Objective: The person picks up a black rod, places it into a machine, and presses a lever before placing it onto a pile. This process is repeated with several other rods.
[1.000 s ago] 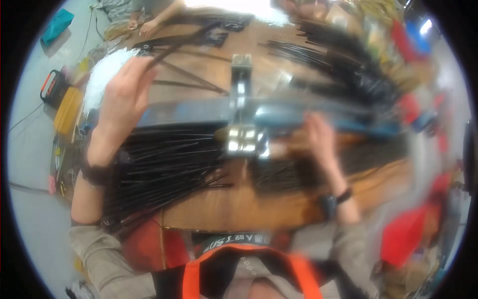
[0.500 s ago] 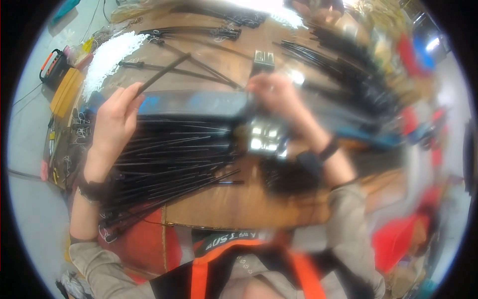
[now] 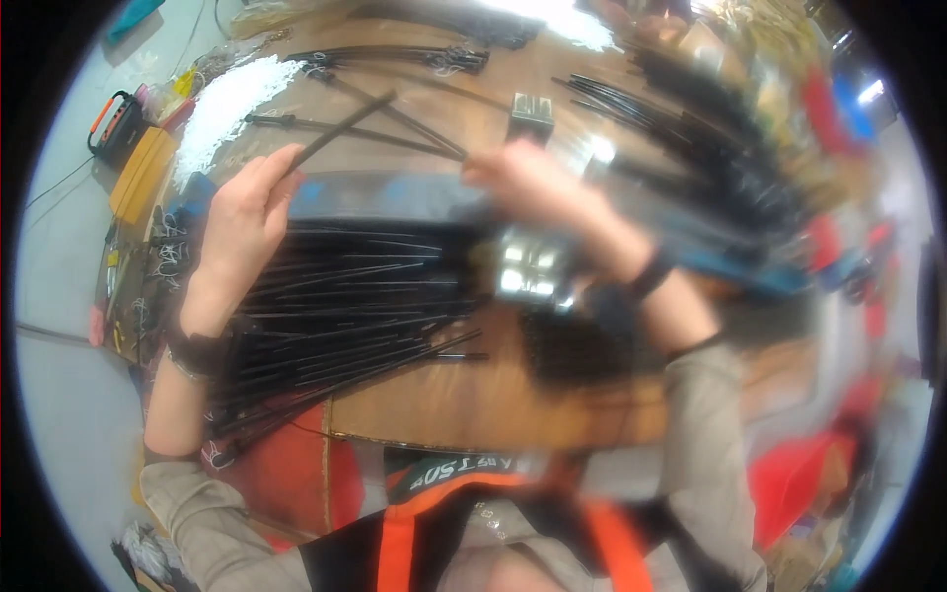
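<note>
My left hand [image 3: 242, 217] is closed around a dark, thin rod [image 3: 345, 128], which slants up and to the right out of the fingers. My right hand [image 3: 533, 183], blurred by motion, is held over the middle of the table with its fingertips drawn together. Whatever it pinches, if anything, is too smeared to make out. Crossed dark rods [image 3: 414, 128] lie just beyond its fingertips. Below both hands spreads a thick bunch of black rods [image 3: 345, 281], with small looped pieces at their left ends. A shiny metal block [image 3: 528, 264] stands at the right ends of that bunch.
A grey-blue bar [image 3: 385, 197] crosses the brown table [image 3: 414, 414]. Past the right hand stands a small metal-topped block [image 3: 531, 111]. A heap of small white pieces [image 3: 232, 109] lies far left, beside a yellow box [image 3: 143, 173]. More black rods [image 3: 691, 138] lie far right.
My right hand has shifted left, toward the crossed rods. My left hand still holds the rod and has moved slightly to the right in the picture, as has the whole scene.
</note>
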`<state>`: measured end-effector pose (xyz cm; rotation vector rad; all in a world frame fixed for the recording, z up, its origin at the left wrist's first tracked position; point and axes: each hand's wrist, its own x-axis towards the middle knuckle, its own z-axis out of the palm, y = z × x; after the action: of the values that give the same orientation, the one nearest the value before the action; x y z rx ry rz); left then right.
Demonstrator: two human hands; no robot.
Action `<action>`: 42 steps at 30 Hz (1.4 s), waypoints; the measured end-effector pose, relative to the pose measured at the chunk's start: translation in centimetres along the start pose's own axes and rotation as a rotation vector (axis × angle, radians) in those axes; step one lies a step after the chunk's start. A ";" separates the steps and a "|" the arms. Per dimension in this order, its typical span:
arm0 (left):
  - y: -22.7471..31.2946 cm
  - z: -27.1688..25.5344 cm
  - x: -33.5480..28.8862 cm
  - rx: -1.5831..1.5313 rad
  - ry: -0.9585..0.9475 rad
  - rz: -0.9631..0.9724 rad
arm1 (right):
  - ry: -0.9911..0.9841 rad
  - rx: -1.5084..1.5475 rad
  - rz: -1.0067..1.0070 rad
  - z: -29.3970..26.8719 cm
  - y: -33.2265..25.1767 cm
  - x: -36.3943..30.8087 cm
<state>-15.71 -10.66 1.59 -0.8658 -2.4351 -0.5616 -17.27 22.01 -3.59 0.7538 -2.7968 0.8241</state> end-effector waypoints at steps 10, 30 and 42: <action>-3.1 1.7 0.3 0.119 -0.225 0.041 | 0.304 -0.776 0.095 -7.9 14.3 -17.1; 4.2 17.3 5.0 -0.203 -0.263 0.074 | 0.504 -0.743 0.299 -8.7 21.7 -26.2; 4.7 17.1 6.4 -0.245 -0.429 0.071 | 0.513 -0.786 0.079 -6.9 14.7 -23.6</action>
<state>-22.18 4.61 -7.40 -1.2805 -2.7370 -0.7197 -4.28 46.45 -10.79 0.2439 -2.3660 -0.1110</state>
